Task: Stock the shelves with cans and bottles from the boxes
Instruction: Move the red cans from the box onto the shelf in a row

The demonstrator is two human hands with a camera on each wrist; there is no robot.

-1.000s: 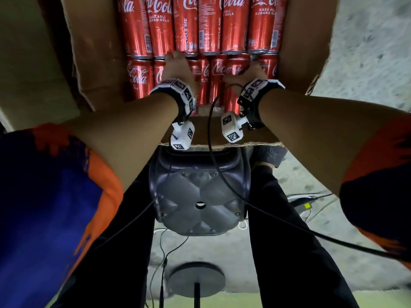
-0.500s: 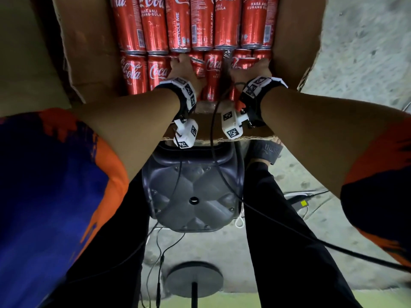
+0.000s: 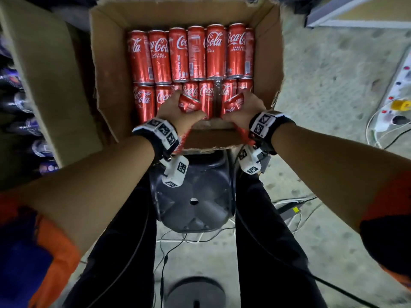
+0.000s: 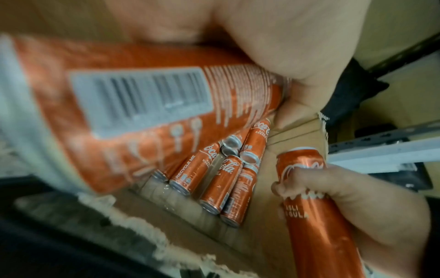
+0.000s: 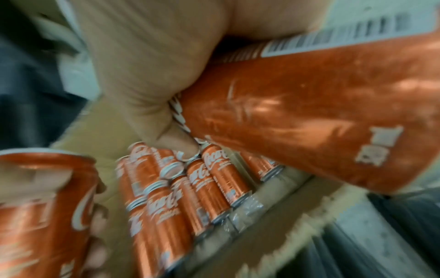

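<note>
Plainly, each hand's grip is clamped on one red can: left hand (image 3: 175,110), right hand (image 3: 244,110), their fingers hidden inside the cardboard box (image 3: 106,70).

Concrete floor (image 3: 322,90) carries power strip (image 3: 398,101) at right edge, loose cables (image 3: 295,216), round dark base (image 3: 195,290) at near edge.

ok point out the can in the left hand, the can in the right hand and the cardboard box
can in the left hand (image 3: 189,104): head view, its red side above the fingers
can in the right hand (image 3: 233,103): head view, its red side
cardboard box (image 3: 111,63): head view, bare inner left wall
</note>
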